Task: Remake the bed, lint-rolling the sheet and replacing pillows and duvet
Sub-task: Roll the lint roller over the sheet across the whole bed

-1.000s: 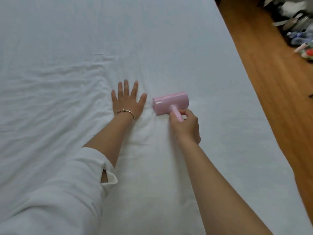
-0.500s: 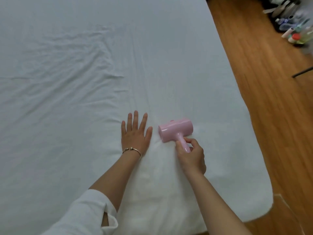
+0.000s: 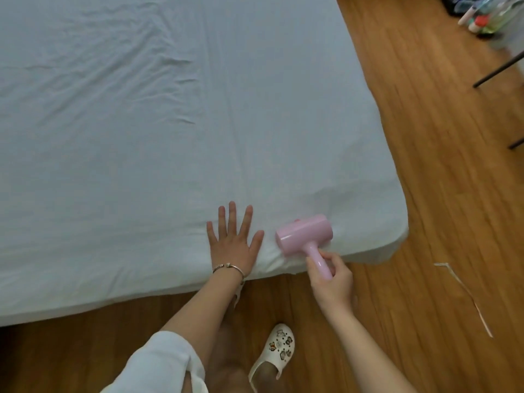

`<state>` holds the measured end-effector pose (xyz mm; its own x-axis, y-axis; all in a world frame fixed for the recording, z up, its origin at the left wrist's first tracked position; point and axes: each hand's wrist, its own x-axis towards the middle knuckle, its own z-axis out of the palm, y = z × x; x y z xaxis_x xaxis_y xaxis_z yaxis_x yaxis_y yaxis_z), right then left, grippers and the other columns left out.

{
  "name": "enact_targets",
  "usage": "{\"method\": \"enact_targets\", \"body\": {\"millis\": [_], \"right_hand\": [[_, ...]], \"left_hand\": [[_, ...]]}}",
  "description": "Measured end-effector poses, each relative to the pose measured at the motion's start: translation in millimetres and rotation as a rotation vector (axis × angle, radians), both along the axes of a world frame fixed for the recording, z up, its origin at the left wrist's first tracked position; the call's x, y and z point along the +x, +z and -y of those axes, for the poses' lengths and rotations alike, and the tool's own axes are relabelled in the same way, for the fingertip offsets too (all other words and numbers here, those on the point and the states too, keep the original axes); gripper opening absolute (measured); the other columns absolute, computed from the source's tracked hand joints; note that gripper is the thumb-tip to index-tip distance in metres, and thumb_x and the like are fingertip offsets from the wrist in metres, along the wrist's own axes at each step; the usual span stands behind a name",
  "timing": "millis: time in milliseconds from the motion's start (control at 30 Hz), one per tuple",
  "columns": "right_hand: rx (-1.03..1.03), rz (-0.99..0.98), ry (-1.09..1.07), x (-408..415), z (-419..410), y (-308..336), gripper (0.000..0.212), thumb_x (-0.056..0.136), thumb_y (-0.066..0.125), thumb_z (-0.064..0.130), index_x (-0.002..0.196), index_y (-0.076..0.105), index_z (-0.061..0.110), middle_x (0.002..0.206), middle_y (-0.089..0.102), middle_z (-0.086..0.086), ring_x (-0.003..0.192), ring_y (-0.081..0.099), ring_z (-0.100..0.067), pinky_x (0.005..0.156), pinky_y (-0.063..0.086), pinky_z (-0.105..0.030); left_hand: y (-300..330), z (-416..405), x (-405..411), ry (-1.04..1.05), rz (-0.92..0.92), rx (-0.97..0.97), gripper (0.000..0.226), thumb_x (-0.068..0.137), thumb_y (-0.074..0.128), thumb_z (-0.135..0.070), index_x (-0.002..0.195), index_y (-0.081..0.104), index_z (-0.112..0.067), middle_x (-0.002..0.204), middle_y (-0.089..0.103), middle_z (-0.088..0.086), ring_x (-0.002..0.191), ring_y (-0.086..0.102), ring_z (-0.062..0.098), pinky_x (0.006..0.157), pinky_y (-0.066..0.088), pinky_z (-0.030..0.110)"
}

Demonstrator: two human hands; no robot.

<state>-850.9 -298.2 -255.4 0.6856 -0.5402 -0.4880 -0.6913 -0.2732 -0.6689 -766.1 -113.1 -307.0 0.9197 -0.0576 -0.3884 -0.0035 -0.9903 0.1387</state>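
Note:
A white fitted sheet [image 3: 158, 131] covers the whole mattress, wrinkled toward the upper left. A pink lint roller [image 3: 304, 235] rests its drum on the sheet close to the bed's near edge, near the right corner. My right hand [image 3: 330, 279] is shut on its pink handle, over the floor just off the edge. My left hand [image 3: 234, 242] lies flat on the sheet with fingers spread, just left of the roller, a bracelet on the wrist. No pillows or duvet are in view.
Wooden floor [image 3: 442, 171] runs along the bed's right side and near edge. My foot in a white clog [image 3: 276, 350] stands by the bed. A thin pale strip [image 3: 465, 296] lies on the floor at right. Bottles [image 3: 482, 18] and dark furniture legs [image 3: 499, 72] sit at top right.
Both hands and the roller have come back toward the bed's near edge. The view has tilted down, so the floor and my foot now show.

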Motion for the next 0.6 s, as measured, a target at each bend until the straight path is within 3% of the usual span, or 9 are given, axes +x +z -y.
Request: {"method": "enact_targets", "body": {"millis": [133,233,333,400,433,533,600], "right_hand": [[0.014,0.013,0.018,-31,14,-2,0.010,0.084,0.071,0.034,0.083,0.062,0.035,0.071,0.065,0.010,0.067,0.062,-0.015,0.067,0.054,-0.046],[-0.013,0.025,0.060,-46,24,7,0.009,0.084,0.071,0.031,0.082,0.063,0.035,0.073,0.067,0.008,0.069,0.063,-0.016,0.065,0.055,-0.045],[-0.049,0.068,0.132,-50,27,22,0.008,0.085,0.069,0.035,0.084,0.062,0.039,0.074,0.067,0.010,0.071,0.063,-0.015,0.060,0.050,-0.034],[-0.037,0.112,0.171,-35,21,28,0.007,0.086,0.068,0.037,0.090,0.062,0.039,0.075,0.066,0.010,0.071,0.063,-0.014,0.058,0.046,-0.030],[-0.023,0.125,0.198,-22,17,28,0.009,0.086,0.067,0.040,0.093,0.061,0.039,0.077,0.066,0.009,0.072,0.063,-0.014,0.059,0.046,-0.031],[0.009,0.098,0.280,10,9,13,0.014,0.087,0.061,0.051,0.099,0.058,0.043,0.083,0.064,0.011,0.077,0.062,-0.013,0.067,0.049,-0.035],[0.027,0.068,0.261,6,14,-1,0.013,0.087,0.061,0.053,0.098,0.058,0.046,0.085,0.064,0.013,0.080,0.063,-0.013,0.071,0.052,-0.036]], "left_hand": [[1,-1,-35,-0.102,-0.054,0.032,0.076,0.075,-0.015,-0.075,0.138,-0.039,-0.040,0.144,-0.050,-0.001,0.133,-0.046,0.024,0.110,-0.024,0.052],[5,-2,-53,-0.171,-0.097,0.048,0.081,0.075,-0.001,-0.080,0.139,-0.035,-0.044,0.147,-0.047,-0.002,0.134,-0.044,0.025,0.109,-0.025,0.053],[20,-4,-50,-0.178,-0.065,-0.024,0.072,0.089,0.026,-0.071,0.149,-0.005,-0.047,0.160,-0.011,-0.004,0.146,-0.015,0.025,0.115,-0.008,0.048],[26,-7,-41,-0.166,0.008,-0.052,0.064,0.092,0.037,-0.062,0.149,0.012,-0.044,0.157,0.013,-0.001,0.144,0.007,0.025,0.116,0.006,0.043],[26,-9,-37,-0.150,0.019,-0.045,0.066,0.092,0.039,-0.061,0.150,0.012,-0.043,0.157,0.012,0.000,0.144,0.007,0.025,0.116,0.006,0.042],[15,-15,-36,-0.059,-0.074,0.009,0.080,0.088,0.037,-0.070,0.148,-0.012,-0.047,0.158,-0.025,-0.001,0.145,-0.022,0.027,0.115,-0.010,0.050],[10,-17,-39,-0.062,-0.125,0.045,0.086,0.085,0.033,-0.076,0.146,-0.021,-0.046,0.153,-0.036,-0.001,0.141,-0.032,0.028,0.113,-0.013,0.054]]}}
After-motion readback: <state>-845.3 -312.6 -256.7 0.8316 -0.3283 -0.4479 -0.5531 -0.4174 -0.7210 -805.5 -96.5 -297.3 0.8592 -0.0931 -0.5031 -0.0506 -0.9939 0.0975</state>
